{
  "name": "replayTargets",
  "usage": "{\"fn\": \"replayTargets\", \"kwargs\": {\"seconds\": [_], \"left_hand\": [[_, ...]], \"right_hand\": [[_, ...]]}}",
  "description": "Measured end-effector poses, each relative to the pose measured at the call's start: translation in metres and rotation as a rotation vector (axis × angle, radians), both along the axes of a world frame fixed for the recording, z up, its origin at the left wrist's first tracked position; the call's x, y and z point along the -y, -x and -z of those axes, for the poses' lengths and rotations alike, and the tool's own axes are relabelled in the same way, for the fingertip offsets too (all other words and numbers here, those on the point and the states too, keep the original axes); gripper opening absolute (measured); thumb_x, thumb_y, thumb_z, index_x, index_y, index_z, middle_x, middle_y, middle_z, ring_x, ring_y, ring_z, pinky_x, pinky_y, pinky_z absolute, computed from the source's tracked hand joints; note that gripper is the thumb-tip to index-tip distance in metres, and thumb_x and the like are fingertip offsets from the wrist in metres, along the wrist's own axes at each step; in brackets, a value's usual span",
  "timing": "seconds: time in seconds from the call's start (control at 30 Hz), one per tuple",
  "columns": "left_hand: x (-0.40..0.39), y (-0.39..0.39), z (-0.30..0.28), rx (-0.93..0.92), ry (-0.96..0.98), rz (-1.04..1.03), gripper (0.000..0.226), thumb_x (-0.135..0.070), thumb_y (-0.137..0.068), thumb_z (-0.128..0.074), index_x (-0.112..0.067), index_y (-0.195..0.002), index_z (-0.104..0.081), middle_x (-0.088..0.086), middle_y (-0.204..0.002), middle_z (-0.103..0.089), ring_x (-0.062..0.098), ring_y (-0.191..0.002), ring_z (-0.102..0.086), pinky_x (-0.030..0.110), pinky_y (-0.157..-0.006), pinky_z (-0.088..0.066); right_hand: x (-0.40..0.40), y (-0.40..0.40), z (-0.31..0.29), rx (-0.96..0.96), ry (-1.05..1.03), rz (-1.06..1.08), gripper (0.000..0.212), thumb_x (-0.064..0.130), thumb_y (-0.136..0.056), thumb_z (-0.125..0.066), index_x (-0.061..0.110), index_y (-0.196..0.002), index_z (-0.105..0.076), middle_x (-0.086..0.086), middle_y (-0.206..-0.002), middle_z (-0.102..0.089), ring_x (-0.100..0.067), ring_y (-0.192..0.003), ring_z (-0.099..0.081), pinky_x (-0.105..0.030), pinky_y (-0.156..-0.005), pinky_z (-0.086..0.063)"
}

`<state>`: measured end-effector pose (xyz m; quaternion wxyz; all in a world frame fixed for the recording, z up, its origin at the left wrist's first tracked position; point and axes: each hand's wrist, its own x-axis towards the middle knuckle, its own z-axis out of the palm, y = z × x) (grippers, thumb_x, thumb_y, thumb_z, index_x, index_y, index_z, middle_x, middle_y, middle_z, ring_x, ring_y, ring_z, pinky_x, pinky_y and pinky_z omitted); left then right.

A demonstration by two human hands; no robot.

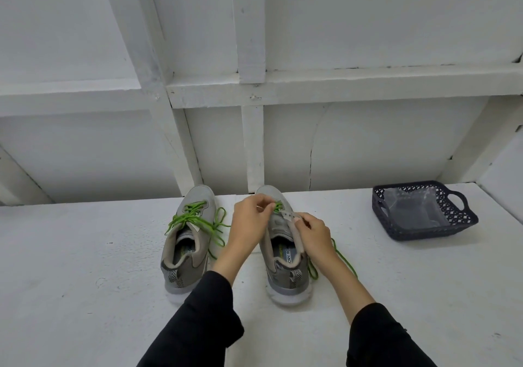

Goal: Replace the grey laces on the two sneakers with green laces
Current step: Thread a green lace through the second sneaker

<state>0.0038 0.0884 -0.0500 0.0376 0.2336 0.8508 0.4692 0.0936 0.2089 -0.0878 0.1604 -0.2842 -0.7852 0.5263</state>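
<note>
Left shoe [188, 242]: grey, on the white table [85, 267], toe toward the wall, fully laced with a green lace [195, 219] tied in a bow.
Right shoe [285, 256]: just beside it, toe toward the wall, partly laced; its lace [343, 259] trails loose on the table to the right.
Left hand [250, 219]: over the right shoe's eyelets, fingertips pinching the lace.
Right hand [312, 233]: fingers curled, gripping the shoe's right eyelet flap.
Basket [464, 219]: dark, far right on the table, well apart, with clear plastic [410, 211] inside.
</note>
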Motion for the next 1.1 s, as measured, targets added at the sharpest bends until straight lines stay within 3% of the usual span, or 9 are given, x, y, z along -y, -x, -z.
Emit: {"fn": "replayTargets", "kwargs": {"seconds": [0.1,0.23,0.4,0.57,0.67,0.77,0.87,1.0,1.1], "left_hand": [[-0.013,0.001,0.005,-0.026,0.157,0.025,0.011,-0.022,-0.089,-0.065,-0.020,-0.093,-0.075,-0.004,-0.088,-0.072,0.014,-0.084,-0.065,0.027,-0.076,-0.052],[-0.020,-0.005,0.006,-0.133,0.298,0.034,0.016,-0.023,-0.091,-0.061,-0.019,-0.096,-0.075,-0.001,-0.090,-0.071,0.020,-0.082,-0.064,0.027,-0.066,-0.046],[-0.025,-0.007,0.010,-0.239,0.403,0.037,0.020,-0.021,-0.093,-0.053,-0.013,-0.088,-0.072,0.003,-0.084,-0.067,0.022,-0.076,-0.059,0.028,-0.061,-0.039],[-0.031,-0.006,0.014,-0.321,0.419,0.068,0.022,-0.023,-0.094,-0.053,-0.014,-0.087,-0.071,0.002,-0.084,-0.067,0.021,-0.080,-0.060,0.029,-0.060,-0.042],[-0.034,-0.005,0.018,-0.315,0.381,0.046,0.018,-0.024,-0.094,-0.054,-0.017,-0.093,-0.071,0.000,-0.089,-0.068,0.020,-0.087,-0.060,0.031,-0.066,-0.047],[-0.034,-0.005,0.022,-0.216,0.255,0.038,0.011,-0.017,-0.092,-0.055,-0.018,-0.103,-0.054,0.002,-0.095,-0.066,0.021,-0.089,-0.059,0.038,-0.071,-0.051],[-0.032,-0.006,0.026,-0.151,0.168,0.083,0.017,-0.009,-0.091,-0.054,-0.019,-0.103,-0.048,0.002,-0.096,-0.064,0.020,-0.093,-0.057,0.043,-0.076,-0.050],[-0.023,-0.004,0.040,-0.091,0.139,0.131,0.031,-0.001,-0.089,-0.049,-0.022,-0.112,-0.051,-0.005,-0.109,-0.063,0.017,-0.108,-0.043,0.036,-0.092,-0.042],[-0.015,-0.011,0.044,-0.037,0.049,0.097,0.032,-0.002,-0.092,-0.050,-0.025,-0.114,-0.051,-0.008,-0.115,-0.056,0.010,-0.111,-0.038,0.026,-0.097,-0.037]], "right_hand": [[-0.005,0.000,0.000,-0.021,0.188,0.041,0.025,0.020,-0.099,-0.045,0.014,-0.115,-0.063,-0.005,-0.111,-0.065,-0.020,-0.100,-0.059,-0.024,-0.072,-0.046],[-0.007,-0.002,0.001,-0.072,0.304,0.022,0.031,0.017,-0.099,-0.044,0.019,-0.128,-0.055,0.001,-0.123,-0.057,-0.017,-0.112,-0.055,-0.023,-0.083,-0.045],[-0.006,-0.001,0.002,-0.115,0.380,0.004,0.022,0.014,-0.098,-0.047,0.024,-0.102,-0.066,-0.004,-0.111,-0.068,-0.018,-0.103,-0.062,-0.030,-0.089,-0.049],[-0.008,-0.002,0.005,-0.114,0.390,-0.006,0.020,0.018,-0.096,-0.051,0.027,-0.097,-0.069,-0.002,-0.102,-0.071,-0.020,-0.100,-0.064,-0.037,-0.091,-0.051],[-0.010,0.000,0.003,-0.106,0.445,-0.001,0.016,0.024,-0.096,-0.054,0.024,-0.099,-0.069,-0.003,-0.100,-0.070,-0.019,-0.094,-0.064,-0.033,-0.082,-0.052],[-0.015,0.004,-0.002,-0.100,0.595,0.001,0.025,0.033,-0.099,-0.046,0.022,-0.101,-0.069,-0.007,-0.082,-0.061,-0.016,-0.069,-0.052,-0.028,-0.063,-0.041],[-0.019,0.010,-0.003,-0.039,0.512,-0.015,0.021,0.028,-0.098,-0.052,0.018,-0.096,-0.071,-0.006,-0.078,-0.059,-0.013,-0.062,-0.047,-0.023,-0.055,-0.037],[-0.018,0.021,-0.006,-0.065,0.404,0.030,0.014,0.016,-0.094,-0.059,0.016,-0.083,-0.068,-0.002,-0.073,-0.061,-0.013,-0.066,-0.054,-0.022,-0.056,-0.045],[-0.017,0.024,-0.006,-0.070,0.312,-0.003,0.014,0.016,-0.094,-0.058,0.016,-0.083,-0.066,-0.003,-0.081,-0.063,-0.014,-0.075,-0.057,-0.024,-0.063,-0.046]]}}
